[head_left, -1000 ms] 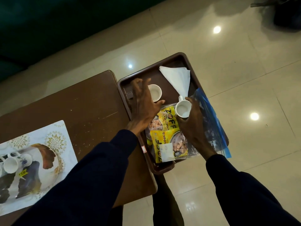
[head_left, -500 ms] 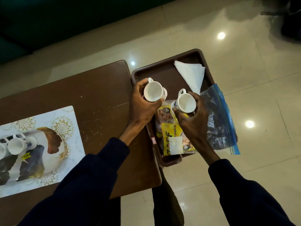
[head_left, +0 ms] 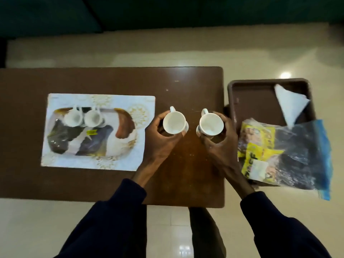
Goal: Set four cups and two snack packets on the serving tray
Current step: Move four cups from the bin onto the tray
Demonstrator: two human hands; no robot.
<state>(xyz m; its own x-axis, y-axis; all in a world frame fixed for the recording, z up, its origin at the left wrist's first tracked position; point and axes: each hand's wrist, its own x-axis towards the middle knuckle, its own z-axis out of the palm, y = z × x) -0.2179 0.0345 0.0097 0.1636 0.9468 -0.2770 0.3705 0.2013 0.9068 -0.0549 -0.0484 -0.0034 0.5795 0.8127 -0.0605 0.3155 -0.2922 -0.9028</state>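
My left hand grips a white cup and my right hand grips a second white cup; both are held upright over the brown table, between the two trays. The patterned white serving tray lies on the table's left part with two more white cups standing side by side near its far edge. Yellow snack packets inside a clear zip bag lie in the brown tray to the right of the table.
A folded white napkin lies in the brown tray's far right corner. The brown tray sits just past the table's right edge, over a glossy beige tiled floor. A dark green surface fills the far background.
Both hands lifted a cup each out of the brown tray and carried them left over the table. The view swung left, bringing the serving tray fully into sight.
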